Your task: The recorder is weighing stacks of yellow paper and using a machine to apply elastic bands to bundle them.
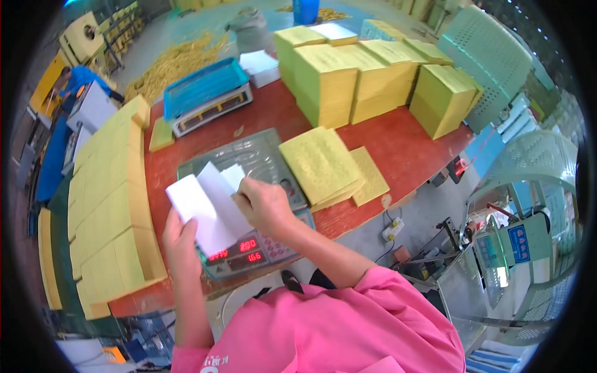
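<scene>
My left hand (182,245) grips a small stack of white paper (196,210) from its left side, thumb on top. The stack is fanned apart over a digital scale (249,149) with a grey metal pan and lit red digits. With curled fingers, my right hand (267,202) pinches the right edge of the raised sheets; its fingertips are partly hidden. Another small piece of white paper (234,175) shows behind the sheets, above the pan. Right of the scale lies a low pile of yellow paper sheets (320,163), partly over another yellow piece (371,180).
Tall yellow paper stacks (326,84) stand along the back of the red table (398,143). A second scale with a blue tray (205,87) sits at the back left. Yellow blocks (112,211) line the left side. A person in blue (84,78) is farther left.
</scene>
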Available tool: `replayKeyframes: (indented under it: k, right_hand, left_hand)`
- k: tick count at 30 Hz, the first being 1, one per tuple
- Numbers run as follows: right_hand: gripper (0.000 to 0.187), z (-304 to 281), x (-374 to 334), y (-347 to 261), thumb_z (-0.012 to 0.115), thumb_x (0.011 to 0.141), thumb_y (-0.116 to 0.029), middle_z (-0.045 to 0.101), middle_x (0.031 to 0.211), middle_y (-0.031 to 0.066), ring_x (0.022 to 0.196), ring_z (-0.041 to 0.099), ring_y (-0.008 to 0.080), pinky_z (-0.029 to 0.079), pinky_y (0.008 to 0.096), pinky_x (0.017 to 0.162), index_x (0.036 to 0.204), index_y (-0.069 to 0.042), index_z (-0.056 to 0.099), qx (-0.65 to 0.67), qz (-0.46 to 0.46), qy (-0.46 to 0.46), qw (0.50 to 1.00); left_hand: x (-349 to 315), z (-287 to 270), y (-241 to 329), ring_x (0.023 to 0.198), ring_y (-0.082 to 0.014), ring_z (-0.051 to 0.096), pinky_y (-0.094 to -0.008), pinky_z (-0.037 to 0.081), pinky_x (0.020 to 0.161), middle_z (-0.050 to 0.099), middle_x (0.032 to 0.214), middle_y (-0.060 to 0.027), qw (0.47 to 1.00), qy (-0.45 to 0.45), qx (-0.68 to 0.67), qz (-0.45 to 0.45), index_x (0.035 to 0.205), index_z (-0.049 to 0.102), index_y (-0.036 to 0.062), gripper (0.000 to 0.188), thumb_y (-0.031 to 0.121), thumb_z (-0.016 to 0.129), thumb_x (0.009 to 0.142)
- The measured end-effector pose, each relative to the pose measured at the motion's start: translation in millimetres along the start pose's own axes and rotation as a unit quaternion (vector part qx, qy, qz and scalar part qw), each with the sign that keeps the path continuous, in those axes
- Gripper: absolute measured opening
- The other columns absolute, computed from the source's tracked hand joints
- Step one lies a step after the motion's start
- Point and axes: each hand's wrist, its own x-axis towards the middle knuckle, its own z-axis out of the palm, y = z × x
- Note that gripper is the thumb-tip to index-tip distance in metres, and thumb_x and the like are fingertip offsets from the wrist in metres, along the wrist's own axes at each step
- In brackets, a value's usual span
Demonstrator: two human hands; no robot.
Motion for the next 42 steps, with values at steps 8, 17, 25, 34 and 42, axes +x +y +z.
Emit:
replayKeyframes:
  k: [8,17,25,34,42]
  right_hand:
    - [0.006,-165.7,-3.6,4.0,0.061,0.09,-0.005,0.051,0.07,0.0028,0.064,0.052,0.0118,0.042,0.0281,0.057,0.085,-0.003,0.057,0.138,0.017,0.172,0.975]
    - [0.016,-336.9,-78.1,269.3,0.063,0.085,-0.013,0.066,0.079,0.0169,0.071,0.066,0.0296,0.05,0.0366,0.065,0.097,-0.003,0.065,-0.206,0.272,0.149,0.928]
    - [0.012,-410.3,-63.4,351.2,0.063,0.084,-0.01,0.065,0.078,0.0191,0.073,0.065,0.0356,0.051,0.0404,0.065,0.092,-0.002,0.062,-0.069,0.247,0.172,0.951]
    - [0.006,-422.5,-56.4,356.3,0.06,0.086,-0.008,0.063,0.079,0.0155,0.071,0.062,0.0352,0.05,0.0422,0.062,0.089,-0.003,0.057,-0.059,0.178,0.17,0.967]
    - [0.006,-425.3,-60.4,360.5,0.061,0.085,-0.008,0.062,0.078,0.0147,0.07,0.063,0.0344,0.05,0.042,0.061,0.088,-0.004,0.058,-0.046,0.153,0.167,0.973]
  left_hand:
    - [7.6,-3.6,56.8,0.108,-0.0287,0.059,-0.0462,0.049,0.09,0.058,0.123,-0.0167,0.948,-0.295,-0.106,0.057,0.113,0.062,0.0022,0.024,0.004,0.056,0.089]
    - [63.3,229.5,107.8,0.09,-0.0186,0.058,-0.0273,0.045,0.077,0.061,0.095,-0.0086,0.886,-0.116,0.391,0.221,0.099,0.062,-0.0044,0.017,-0.001,0.055,0.083]
    - [179.6,570.4,56.5,0.111,-0.0176,0.056,-0.0321,0.043,0.1,0.059,0.12,-0.007,0.91,-0.384,-0.156,-0.019,0.129,0.049,0.0012,0.045,0.0,0.059,0.085]
    - [225.2,736.7,-24.0,0.08,-0.0198,0.066,-0.0286,0.056,0.057,0.061,0.106,-0.014,0.966,-0.244,0.01,-0.088,0.147,0.023,0.0095,0.077,-0.008,0.06,0.081]
    - [199.6,734.9,-11.2,0.062,-0.0159,0.056,-0.0271,0.047,0.048,0.054,0.085,-0.0078,0.955,-0.219,0.201,-0.002,0.151,0.014,0.0073,0.088,-0.007,0.06,0.078]
